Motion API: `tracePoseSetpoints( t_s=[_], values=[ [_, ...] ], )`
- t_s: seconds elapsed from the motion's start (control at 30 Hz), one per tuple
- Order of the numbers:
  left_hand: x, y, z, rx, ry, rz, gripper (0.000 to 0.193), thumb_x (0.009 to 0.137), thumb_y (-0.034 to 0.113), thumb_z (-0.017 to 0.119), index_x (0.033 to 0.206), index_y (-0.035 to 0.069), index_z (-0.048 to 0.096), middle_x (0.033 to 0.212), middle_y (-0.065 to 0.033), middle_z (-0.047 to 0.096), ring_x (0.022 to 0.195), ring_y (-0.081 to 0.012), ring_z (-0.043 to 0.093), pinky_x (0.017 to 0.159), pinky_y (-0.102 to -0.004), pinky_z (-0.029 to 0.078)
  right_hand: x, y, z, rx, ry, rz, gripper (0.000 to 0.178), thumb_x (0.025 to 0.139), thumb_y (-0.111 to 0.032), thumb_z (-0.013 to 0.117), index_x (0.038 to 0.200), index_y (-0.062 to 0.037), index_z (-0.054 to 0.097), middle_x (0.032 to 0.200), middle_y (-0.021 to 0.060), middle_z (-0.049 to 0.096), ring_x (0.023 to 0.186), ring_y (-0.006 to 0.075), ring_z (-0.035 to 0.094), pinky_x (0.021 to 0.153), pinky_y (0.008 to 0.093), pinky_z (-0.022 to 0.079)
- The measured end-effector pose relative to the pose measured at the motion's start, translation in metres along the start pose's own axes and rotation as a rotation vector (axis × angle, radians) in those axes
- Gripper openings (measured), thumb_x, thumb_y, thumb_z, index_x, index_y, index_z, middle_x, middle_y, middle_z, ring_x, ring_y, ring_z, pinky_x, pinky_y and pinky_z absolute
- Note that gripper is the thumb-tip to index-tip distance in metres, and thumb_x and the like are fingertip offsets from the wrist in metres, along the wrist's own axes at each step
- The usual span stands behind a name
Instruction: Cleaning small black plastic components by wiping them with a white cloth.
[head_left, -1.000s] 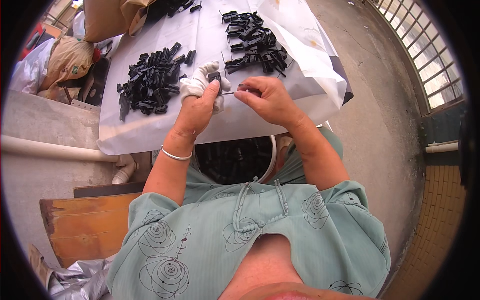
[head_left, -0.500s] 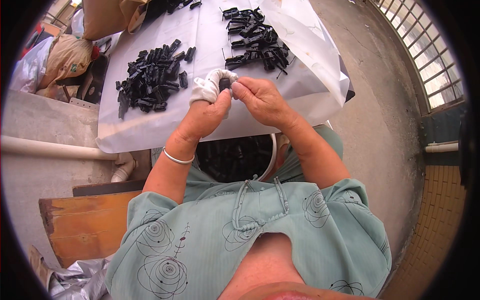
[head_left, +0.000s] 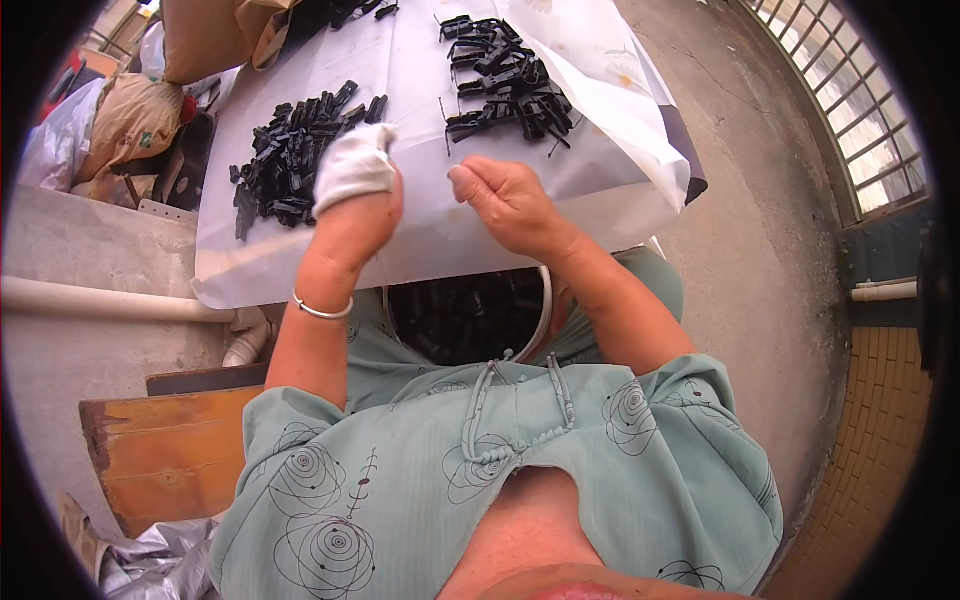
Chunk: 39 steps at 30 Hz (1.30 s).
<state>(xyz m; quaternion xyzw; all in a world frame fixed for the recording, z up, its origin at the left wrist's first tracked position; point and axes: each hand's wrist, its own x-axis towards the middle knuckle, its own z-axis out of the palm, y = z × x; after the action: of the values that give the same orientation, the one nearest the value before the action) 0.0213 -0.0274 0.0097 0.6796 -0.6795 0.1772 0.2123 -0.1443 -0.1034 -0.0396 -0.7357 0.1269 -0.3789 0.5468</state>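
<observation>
Scene: A seated person in a pale green patterned top works over a white sheet (head_left: 420,250) spread as a table, seen from above.
Left hand (head_left: 352,200): Raised above the sheet, its fingers wrapped in white cloth (head_left: 355,165) and bunched together; whether anything is pinched inside cannot be told.
Right hand (head_left: 505,200): Curled into a loose fist, thumb laid against the forefinger; any small piece between them is hidden.
Left pile (head_left: 295,150): Black plastic parts heaped just past the left hand, toward 11 o'clock.
Right pile (head_left: 505,80): More black parts, some with thin wires, beyond the right hand at 12 o'clock, well apart from it.
Basin (head_left: 470,315): A round white-rimmed tub of dark parts sits under the sheet's near edge, at 6 o'clock from both hands.
Risk: The sheet's right edge sags off its support; a nudge could likely slide the right pile to the concrete floor (head_left: 760,200). A part held blind in the cloth-wrapped fingers could slip unnoticed.
</observation>
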Motion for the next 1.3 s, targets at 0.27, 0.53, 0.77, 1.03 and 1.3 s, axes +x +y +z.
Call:
tracePoseSetpoints(
  t_s=[0.27, 0.53, 0.77, 1.03, 1.3],
  values=[
    [0.037, 0.002, 0.044, -0.15, -0.096, 0.036, 0.03, 0.073, -0.002, 0.049, 0.099, 0.006, 0.06, 0.096, -0.0171, 0.06, 0.087, -0.0328, 0.058, 0.077, -0.0386, 0.047, 0.005, 0.007, -0.016, -0.088, 0.091, 0.063, 0.03, 0.093, -0.02, 0.047, 0.07, -0.0016, 0.049, 0.059, 0.0008, 0.041, 0.058, 0.0088, 0.036, 0.053, 0.025, 0.035],
    [0.029, 0.003, 0.067, -0.304, -0.094, -0.095, 0.025, 0.076, 0.005, 0.05, 0.1, 0.002, 0.057, 0.089, -0.0204, 0.06, 0.085, -0.0345, 0.059, 0.077, -0.039, 0.047, 0.001, 0.004, -0.014, -0.23, 0.152, -0.067, 0.021, 0.087, -0.018, 0.058, 0.078, -0.0016, 0.051, 0.061, 0.0007, 0.045, 0.055, 0.0074, 0.038, 0.05, 0.0243, 0.034],
    [0.003, 0.037, 0.025, -1.317, -0.186, -0.62, 0.03, 0.088, 0.003, 0.045, 0.118, 0.004, 0.042, 0.077, -0.0045, 0.055, 0.052, -0.0084, 0.053, 0.042, -0.02, 0.04, 0.003, 0.003, -0.003, -0.283, 0.202, -0.256, 0.018, 0.082, -0.013, 0.064, 0.077, -0.0004, 0.052, 0.061, 0.0054, 0.048, 0.051, 0.0114, 0.043, 0.046, 0.0252, 0.036],
    [-0.013, 0.055, 0.01, -1.467, -0.091, -0.528, 0.027, 0.088, 0.002, 0.046, 0.114, 0.002, 0.042, 0.085, -0.0061, 0.054, 0.053, -0.0078, 0.052, 0.045, -0.0191, 0.043, 0.008, -0.008, -0.008, 0.116, 0.163, 0.106, 0.021, 0.086, -0.02, 0.062, 0.078, -0.0006, 0.058, 0.067, -0.0028, 0.054, 0.063, 0.0039, 0.044, 0.056, 0.0211, 0.038],
    [-0.009, 0.053, 0.005, -1.316, -0.211, -0.527, 0.022, 0.085, 0.003, 0.052, 0.107, -0.002, 0.049, 0.08, -0.0048, 0.057, 0.054, -0.0069, 0.053, 0.046, -0.0211, 0.045, 0.004, -0.001, -0.01, 0.172, 0.1, -0.036, 0.023, 0.09, -0.017, 0.053, 0.074, -0.0006, 0.057, 0.064, -0.0007, 0.052, 0.061, 0.0063, 0.043, 0.054, 0.0233, 0.038]
  ],
)
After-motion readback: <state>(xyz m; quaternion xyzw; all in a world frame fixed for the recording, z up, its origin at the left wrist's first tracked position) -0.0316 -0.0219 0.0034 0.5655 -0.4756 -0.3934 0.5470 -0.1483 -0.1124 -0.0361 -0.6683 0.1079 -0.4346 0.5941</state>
